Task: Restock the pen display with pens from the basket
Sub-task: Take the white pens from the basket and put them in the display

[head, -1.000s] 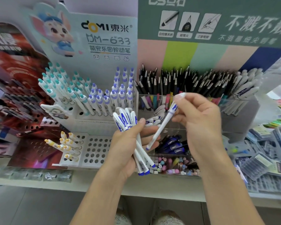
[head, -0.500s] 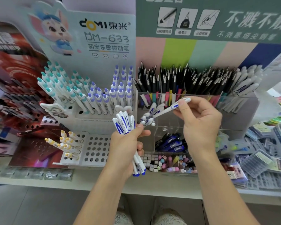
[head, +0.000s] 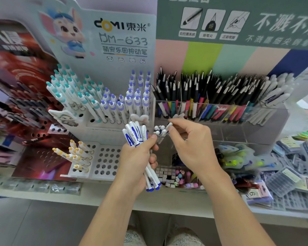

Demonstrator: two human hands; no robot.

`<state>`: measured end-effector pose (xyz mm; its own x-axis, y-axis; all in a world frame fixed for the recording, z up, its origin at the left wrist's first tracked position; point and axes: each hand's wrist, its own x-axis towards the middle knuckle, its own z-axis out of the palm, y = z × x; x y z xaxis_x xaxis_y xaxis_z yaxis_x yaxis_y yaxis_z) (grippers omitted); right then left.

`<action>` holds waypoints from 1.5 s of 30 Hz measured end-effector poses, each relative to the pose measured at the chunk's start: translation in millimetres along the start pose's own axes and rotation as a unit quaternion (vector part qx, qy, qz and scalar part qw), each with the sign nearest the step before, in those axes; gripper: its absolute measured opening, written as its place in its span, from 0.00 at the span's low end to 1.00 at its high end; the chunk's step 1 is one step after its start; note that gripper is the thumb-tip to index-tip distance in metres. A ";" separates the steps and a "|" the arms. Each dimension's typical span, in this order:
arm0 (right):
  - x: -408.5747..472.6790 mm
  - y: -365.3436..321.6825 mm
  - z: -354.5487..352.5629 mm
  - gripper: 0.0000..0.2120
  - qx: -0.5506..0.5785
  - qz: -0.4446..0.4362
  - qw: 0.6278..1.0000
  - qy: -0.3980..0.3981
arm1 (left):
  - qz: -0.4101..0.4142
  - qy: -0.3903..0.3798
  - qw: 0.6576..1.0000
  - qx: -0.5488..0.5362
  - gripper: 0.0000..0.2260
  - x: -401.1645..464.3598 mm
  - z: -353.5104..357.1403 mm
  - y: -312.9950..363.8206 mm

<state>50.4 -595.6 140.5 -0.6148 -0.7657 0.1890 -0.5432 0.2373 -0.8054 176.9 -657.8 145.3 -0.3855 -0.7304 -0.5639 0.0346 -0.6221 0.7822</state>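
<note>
— Beside the clear bin (head: 220,125), right hand (head: 194,148)?
— Fingers pinch one pen (head: 168,126) over its left compartment.
— Left hand (head: 137,160)?
— Fingers curled round pen bundle (head: 137,134), just left of bin.

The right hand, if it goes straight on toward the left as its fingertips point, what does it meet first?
Most likely the cluster of white pen tops standing in the clear compartment, just beyond the pen that the right hand pinches; depth is unclear.

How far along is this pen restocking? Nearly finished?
Not yet. A few white pens already stand in the clear compartment. The right hand pinches one more pen at that cluster. The left hand grips a bundle of pens yet to place.
</note>
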 end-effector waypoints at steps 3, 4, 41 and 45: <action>2.3 5.6 -0.8 0.08 -0.067 -0.031 0.997 -0.002 | -0.007 -0.028 1.000 -0.004 0.06 -2.2 -0.9 1.3; 2.7 6.4 -2.3 0.08 -0.076 -0.031 0.997 0.002 | -0.009 -0.040 0.999 -0.005 0.06 -3.4 -1.0 2.2; 11.1 -44.1 -62.6 0.06 0.433 0.076 0.893 0.093 | 0.033 -0.053 0.994 -0.093 0.15 -18.1 -5.3 18.8; 20.3 -25.7 -55.9 0.04 0.366 0.044 0.913 0.177 | 0.011 0.001 0.993 -0.121 0.10 -11.7 -12.1 18.5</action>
<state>19.9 -583.9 196.4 -0.8536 -0.4919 0.1713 -0.0349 -0.2742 -0.9610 193.2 -664.1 163.2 -0.3801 -0.7454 -0.5476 0.2631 -0.6547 0.7086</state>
